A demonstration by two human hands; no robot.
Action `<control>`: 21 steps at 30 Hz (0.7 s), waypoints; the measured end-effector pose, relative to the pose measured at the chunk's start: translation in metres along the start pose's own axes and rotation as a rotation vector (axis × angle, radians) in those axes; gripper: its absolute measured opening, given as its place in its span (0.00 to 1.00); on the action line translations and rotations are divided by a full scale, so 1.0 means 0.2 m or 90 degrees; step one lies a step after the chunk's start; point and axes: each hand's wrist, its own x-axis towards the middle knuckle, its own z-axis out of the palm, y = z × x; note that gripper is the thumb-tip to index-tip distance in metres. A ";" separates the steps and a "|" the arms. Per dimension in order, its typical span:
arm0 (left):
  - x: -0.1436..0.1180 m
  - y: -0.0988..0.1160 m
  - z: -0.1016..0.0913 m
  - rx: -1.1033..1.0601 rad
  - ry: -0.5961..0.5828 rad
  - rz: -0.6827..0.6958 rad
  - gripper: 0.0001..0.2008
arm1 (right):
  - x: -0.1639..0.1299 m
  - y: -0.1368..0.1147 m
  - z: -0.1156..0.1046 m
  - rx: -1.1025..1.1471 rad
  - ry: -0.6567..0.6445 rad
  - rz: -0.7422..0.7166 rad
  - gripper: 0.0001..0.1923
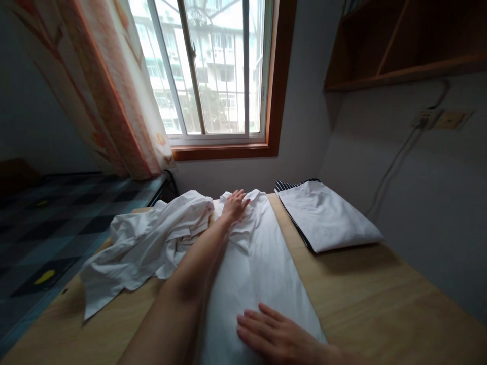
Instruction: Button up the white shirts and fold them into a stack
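Observation:
A white shirt (266,253) lies in a long folded strip on the wooden table, its collar end towards the window. My left hand (235,205) rests on the cloth near the collar, fingers stretched out and spread. Close to me, my right hand (276,334) lies flat on the lower part of the shirt, fingers extended. Neither hand grips the cloth. Left of my forearm is a crumpled heap of white cloth (152,243), one corner hanging towards the table's left side. To the right sits a folded stack with a white garment (329,215) on top.
Black-and-white striped cloth (297,184) shows under the right stack. The wooden table (361,294) meets the wall on the right. A checked bed (45,233) stands at the left. Beyond are a curtain (102,91) and a window (213,71); a shelf (403,71) hangs upper right.

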 end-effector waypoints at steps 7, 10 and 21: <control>-0.56 0.03 -0.14 -0.035 -0.240 0.210 0.30 | 0.19 0.42 -0.27 0.087 0.077 0.312 0.38; -0.68 0.04 -0.15 -0.020 -0.265 0.191 0.31 | 0.29 0.57 -0.22 0.023 -0.025 0.350 0.42; -0.68 0.05 -0.16 0.020 -0.264 0.155 0.32 | -0.21 -0.06 -0.21 -0.009 -0.096 0.041 0.41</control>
